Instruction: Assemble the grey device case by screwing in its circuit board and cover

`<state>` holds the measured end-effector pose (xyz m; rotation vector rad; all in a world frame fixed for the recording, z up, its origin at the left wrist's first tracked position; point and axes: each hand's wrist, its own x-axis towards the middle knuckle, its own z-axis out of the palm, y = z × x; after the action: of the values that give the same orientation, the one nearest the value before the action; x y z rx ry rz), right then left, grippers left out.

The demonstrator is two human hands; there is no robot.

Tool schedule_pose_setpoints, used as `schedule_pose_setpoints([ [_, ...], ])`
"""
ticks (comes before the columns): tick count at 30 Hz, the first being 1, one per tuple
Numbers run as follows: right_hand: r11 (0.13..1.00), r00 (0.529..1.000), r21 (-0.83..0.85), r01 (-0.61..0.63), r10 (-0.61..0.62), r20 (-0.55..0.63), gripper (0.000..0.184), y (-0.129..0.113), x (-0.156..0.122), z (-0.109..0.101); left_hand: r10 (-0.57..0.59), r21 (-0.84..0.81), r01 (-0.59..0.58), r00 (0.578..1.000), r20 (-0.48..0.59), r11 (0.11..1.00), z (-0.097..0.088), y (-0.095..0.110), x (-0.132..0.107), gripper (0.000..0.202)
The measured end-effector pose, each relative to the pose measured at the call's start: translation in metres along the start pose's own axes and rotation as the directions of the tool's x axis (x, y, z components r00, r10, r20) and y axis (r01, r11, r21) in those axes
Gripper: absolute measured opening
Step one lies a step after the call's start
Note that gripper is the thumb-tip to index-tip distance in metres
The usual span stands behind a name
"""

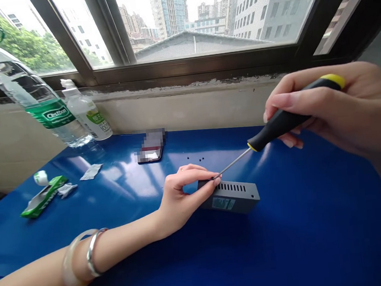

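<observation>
We are steadying a grey vented metal box (230,197) near the middle of the blue table (305,235) with our left hand (182,197), its fingers (200,182) curled narrowly over the box's left end. Our right hand (333,112) is wrapping firmly around a black-and-yellow screwdriver (280,121), whose thin shaft is reaching that same end. The box looks stiff and fairly heavy, and its smooth metal may be slippery, so we are judging its 2 long sides the surest hold. A few tiny black screws (195,158) are lying just beyond it.
</observation>
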<state>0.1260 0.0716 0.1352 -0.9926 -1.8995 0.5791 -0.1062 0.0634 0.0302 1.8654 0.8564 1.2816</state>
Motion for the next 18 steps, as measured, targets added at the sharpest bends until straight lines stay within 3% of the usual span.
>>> schedule_pose_setpoints([
  [10, 0.997, 0.994, -0.036, -0.063, 0.060, -0.087, 0.035, -0.005, 0.000, 0.005, 0.067, 0.042, -0.065, 0.997, -0.026, 0.997, 0.000, 0.001, -0.002, 0.006],
  [18, 0.988, 0.967, 0.103, -0.119, 0.139, -0.215, 0.037, -0.001, 0.004, 0.018, 0.057, 0.029, -0.056, 0.998, -0.034, 0.998, 0.000, 0.002, -0.002, 0.005],
])
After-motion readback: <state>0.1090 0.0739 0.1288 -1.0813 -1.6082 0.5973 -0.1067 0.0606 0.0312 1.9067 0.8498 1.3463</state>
